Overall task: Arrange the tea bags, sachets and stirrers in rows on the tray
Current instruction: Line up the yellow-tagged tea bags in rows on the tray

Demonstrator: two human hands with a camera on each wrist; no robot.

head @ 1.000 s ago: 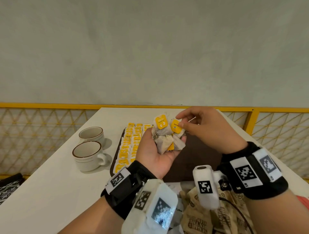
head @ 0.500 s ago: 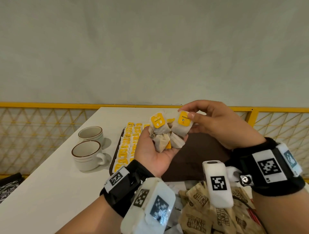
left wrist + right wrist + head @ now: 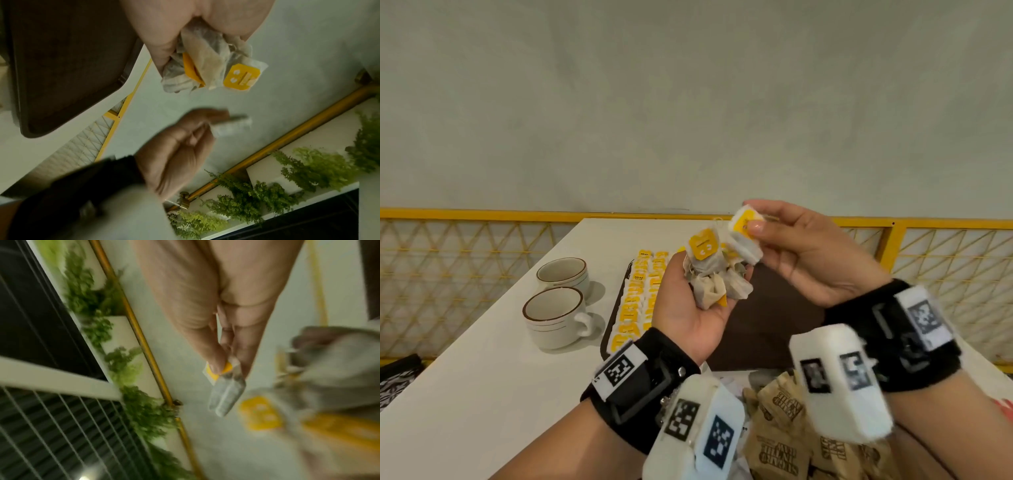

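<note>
- The left hand (image 3: 688,308) lies palm up, its fingers cupped round a bunch of tea bags (image 3: 714,281) with yellow tags.
- The right hand (image 3: 801,253) pinches a single tea bag (image 3: 744,236) between thumb and fingers, just above and right of that bunch.
- Beneath both grips sits the brown tray (image 3: 774,325), with tea bag rows (image 3: 640,301) along its left side.
- Brown sachets (image 3: 784,425) lie nearer the person, below the wrists.
- Two cups (image 3: 556,317) stand left of the tray.

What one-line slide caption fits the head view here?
Right hand pinches one tea bag above the bunch of tea bags in the left hand, over the tray.
</note>
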